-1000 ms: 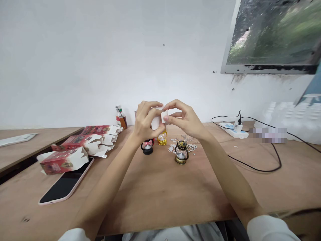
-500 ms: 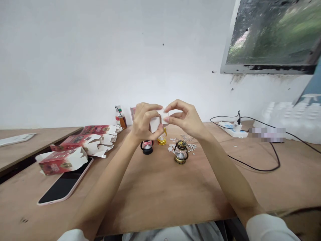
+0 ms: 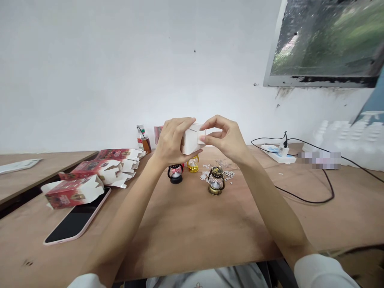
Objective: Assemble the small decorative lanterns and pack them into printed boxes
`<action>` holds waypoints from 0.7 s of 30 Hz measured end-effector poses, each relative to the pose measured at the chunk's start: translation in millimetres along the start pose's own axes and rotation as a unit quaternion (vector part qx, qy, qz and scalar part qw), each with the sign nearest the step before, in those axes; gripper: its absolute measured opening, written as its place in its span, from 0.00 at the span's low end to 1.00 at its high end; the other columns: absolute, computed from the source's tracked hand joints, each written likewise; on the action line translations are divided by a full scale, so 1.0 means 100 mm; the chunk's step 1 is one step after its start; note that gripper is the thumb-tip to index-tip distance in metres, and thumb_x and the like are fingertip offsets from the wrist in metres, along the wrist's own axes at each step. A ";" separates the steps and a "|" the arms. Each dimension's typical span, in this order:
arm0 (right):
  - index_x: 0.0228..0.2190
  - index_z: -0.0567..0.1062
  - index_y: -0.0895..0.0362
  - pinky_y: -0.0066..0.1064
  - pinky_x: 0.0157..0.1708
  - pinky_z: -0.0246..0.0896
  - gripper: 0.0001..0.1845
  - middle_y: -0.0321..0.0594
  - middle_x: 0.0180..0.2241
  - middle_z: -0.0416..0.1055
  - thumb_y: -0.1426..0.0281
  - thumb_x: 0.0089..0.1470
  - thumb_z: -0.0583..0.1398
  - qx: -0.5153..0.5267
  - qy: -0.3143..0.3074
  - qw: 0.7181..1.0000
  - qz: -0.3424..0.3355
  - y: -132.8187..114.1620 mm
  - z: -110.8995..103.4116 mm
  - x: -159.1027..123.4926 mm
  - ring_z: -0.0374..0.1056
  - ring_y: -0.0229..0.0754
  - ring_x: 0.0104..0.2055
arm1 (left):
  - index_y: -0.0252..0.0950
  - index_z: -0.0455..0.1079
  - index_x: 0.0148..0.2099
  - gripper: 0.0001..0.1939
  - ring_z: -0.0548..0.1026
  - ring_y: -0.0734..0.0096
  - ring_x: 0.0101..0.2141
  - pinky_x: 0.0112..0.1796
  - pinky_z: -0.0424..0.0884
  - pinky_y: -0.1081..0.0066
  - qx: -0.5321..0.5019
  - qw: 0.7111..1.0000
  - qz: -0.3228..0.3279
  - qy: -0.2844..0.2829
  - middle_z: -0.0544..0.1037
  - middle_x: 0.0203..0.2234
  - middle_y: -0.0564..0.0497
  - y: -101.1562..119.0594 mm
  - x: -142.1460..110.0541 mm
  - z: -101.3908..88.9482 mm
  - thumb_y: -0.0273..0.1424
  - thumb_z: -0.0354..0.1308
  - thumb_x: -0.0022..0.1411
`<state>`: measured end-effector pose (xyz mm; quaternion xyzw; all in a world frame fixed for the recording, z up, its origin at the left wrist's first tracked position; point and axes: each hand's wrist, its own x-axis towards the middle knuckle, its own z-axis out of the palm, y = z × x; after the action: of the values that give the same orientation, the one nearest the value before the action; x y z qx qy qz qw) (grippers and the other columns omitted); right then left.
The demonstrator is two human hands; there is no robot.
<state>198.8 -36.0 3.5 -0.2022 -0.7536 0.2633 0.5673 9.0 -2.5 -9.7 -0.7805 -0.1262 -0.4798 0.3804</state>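
Observation:
Above the table, my left hand [image 3: 173,141] is closed around a small cardboard box [image 3: 190,141] whose white faces point towards me. My right hand [image 3: 224,138] pinches a white flap at the box's right end between thumb and fingers. Below the hands stand several little lanterns: a black one [image 3: 175,174] with red on it, a gold one [image 3: 193,164], and a bronze one [image 3: 216,181] nearest me. Small silvery discs [image 3: 229,175] lie scattered behind and beside the bronze lantern.
At left lie several red-and-white cardboard boxes [image 3: 73,191] with open flaps, one overlapping a phone [image 3: 78,218]. A bottle [image 3: 144,140] stands by the wall. To the right are a power strip [image 3: 278,155], a black cable [image 3: 318,202] and white plastic pieces [image 3: 354,140].
The box has turned in my left hand, so more of its white side and end now shows. My right hand has shifted slightly right, still pinching the flap.

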 end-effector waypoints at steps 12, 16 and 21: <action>0.51 0.64 0.48 0.38 0.38 0.71 0.37 0.41 0.46 0.67 0.56 0.40 0.68 0.010 -0.130 0.990 0.057 0.09 -0.05 0.03 0.67 0.45 0.44 | 0.46 0.52 0.51 0.38 0.74 0.59 0.42 0.39 0.70 0.57 -0.050 0.996 -0.044 0.051 0.73 0.42 0.47 0.04 -0.09 0.12 0.51 0.66 0.44; 0.54 0.61 0.47 0.39 0.43 0.70 0.41 0.42 0.53 0.65 0.49 0.41 0.65 0.111 -0.203 0.971 0.059 0.17 0.02 0.06 0.65 0.47 0.50 | 0.47 0.53 0.47 0.41 0.73 0.58 0.42 0.40 0.70 0.53 -0.075 0.990 -0.081 0.092 0.72 0.42 0.48 0.09 -0.10 0.19 0.61 0.63 0.37; 0.51 0.64 0.51 0.41 0.54 0.62 0.32 0.44 0.57 0.62 0.44 0.56 0.46 0.134 -0.140 0.981 0.022 0.19 0.06 0.08 0.59 0.44 0.58 | 0.44 0.58 0.44 0.31 0.71 0.56 0.46 0.47 0.67 0.50 -0.174 0.980 -0.091 0.017 0.72 0.42 0.46 0.22 0.01 0.15 0.64 0.43 0.52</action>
<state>191.2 -17.4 -4.1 -0.1017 -0.7788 0.4002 0.4722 31.8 -7.4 -22.8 -0.8116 -0.1046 -0.5402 0.1962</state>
